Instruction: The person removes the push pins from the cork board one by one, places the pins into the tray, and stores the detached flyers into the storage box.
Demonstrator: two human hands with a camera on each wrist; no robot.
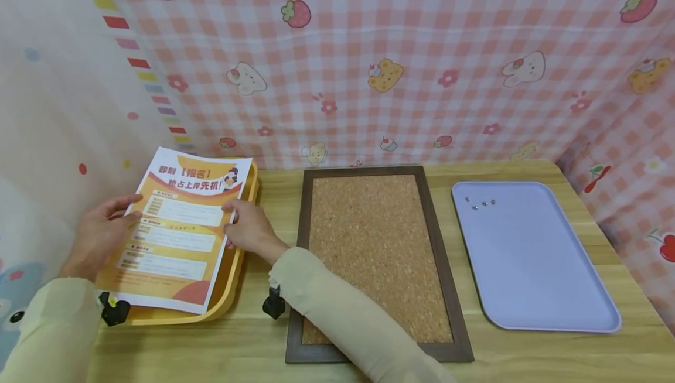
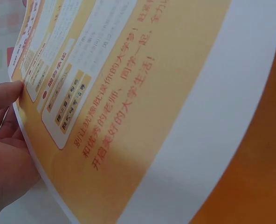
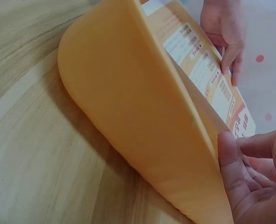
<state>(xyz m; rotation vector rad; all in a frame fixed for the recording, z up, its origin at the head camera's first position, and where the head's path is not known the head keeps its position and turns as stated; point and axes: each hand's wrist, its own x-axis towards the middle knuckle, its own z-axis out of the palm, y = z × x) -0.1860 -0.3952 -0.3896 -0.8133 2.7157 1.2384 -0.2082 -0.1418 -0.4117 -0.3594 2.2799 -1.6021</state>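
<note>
A printed orange-and-white flyer lies over the yellow tray on the left side of the table. My left hand pinches the flyer's left edge between thumb and fingers; the left wrist view shows the sheet bowing away from that grip. On the opposite edge my right hand pinches the paper, thumb on one face and curled fingers behind. In the right wrist view, the right fingertips are right at the tray's rim, and the flyer slopes across the tray's opening.
A cork board in a dark wooden frame lies mid-table, with the right forearm passing over its lower left part. To the right sits a lavender tray holding several small metallic pieces. A checked curtain hangs behind the table.
</note>
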